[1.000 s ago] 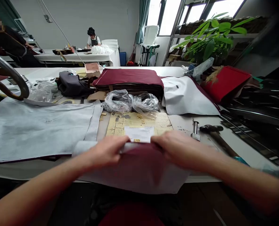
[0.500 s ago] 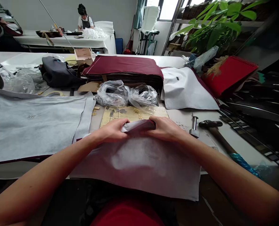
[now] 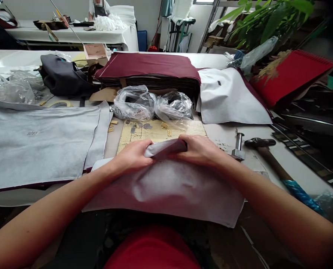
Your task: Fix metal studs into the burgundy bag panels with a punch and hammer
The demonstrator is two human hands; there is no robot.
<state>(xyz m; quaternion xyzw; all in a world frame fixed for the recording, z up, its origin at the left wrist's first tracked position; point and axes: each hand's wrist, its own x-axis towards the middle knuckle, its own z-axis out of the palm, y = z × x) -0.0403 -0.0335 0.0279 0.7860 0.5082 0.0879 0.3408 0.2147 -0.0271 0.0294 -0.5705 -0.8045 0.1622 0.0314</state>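
A sheet of leather (image 3: 169, 190), pale grey on the upward side and dark red on its reverse, lies at the table's front edge and hangs over it. My left hand (image 3: 135, 151) grips its raised far edge, thumb toward the middle. On the same folded edge, to the right, my right hand (image 3: 198, 149) is closed. Between the hands the edge curls up. Small marks show on the sheet just below the fold. Beyond the hands lies a worn yellowish board (image 3: 127, 140) bearing small gold and grey metal pieces; the fingers' undersides are hidden.
Further leather sheets (image 3: 40, 145) lie at left, and a dark red stack (image 3: 149, 65) stands behind plastic bags (image 3: 135, 104). At right are a metal punch tool (image 3: 238, 147), a hammer (image 3: 275, 162) and a red notepad (image 3: 292, 78). A person (image 3: 99, 9) is at a far table.
The view has tilted down slightly, so the background sits higher. Both hands keep their hold on the leather edge, with little visible movement.
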